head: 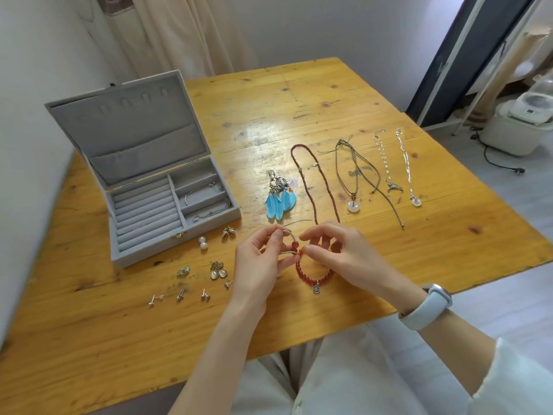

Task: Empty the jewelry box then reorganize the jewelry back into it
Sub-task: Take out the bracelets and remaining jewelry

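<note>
Head view: both hands [302, 253] pinch a red bead bracelet [314, 272]; no readable writing.

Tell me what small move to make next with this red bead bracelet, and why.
Probably carry the red bead bracelet left into the grey velvet jewelry box. Both the left hand and right hand pinch it at its cord, the box lid stands open, and the rearmost side compartment looks empty.
</note>
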